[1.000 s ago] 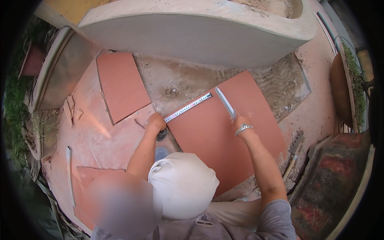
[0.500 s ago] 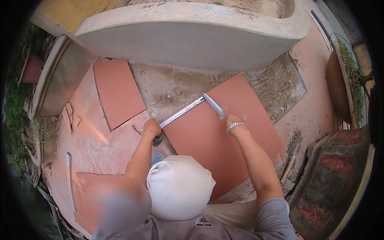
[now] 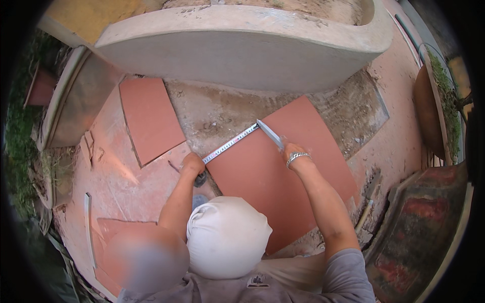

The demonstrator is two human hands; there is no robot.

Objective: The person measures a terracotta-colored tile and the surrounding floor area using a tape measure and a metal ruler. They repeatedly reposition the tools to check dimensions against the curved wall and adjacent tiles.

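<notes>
A curved planter with a smooth grey wall stands at the top of the view, pale brown soil filling the part that shows inside its rim. At the right edge, a brown pot holds low green plants. A reddish pot stands at the far left; what is in it cannot be made out.

The large slab is flat, matt and brick-red, with straight edges and an even, unmarked face over most of its surface. It lies below the planter, partly bordered by bare earth. The tape, white with dark and red markings, stretches along the slab's upper-left edge. A smaller slab of the same red lies to the left, apart from the large one.

The person's left hand has its fingers curled closed over the tape's near end. The right hand, a silvery bracelet at its wrist, grips a flat grey tool, whose pointed tip meets the tape's far end.
</notes>
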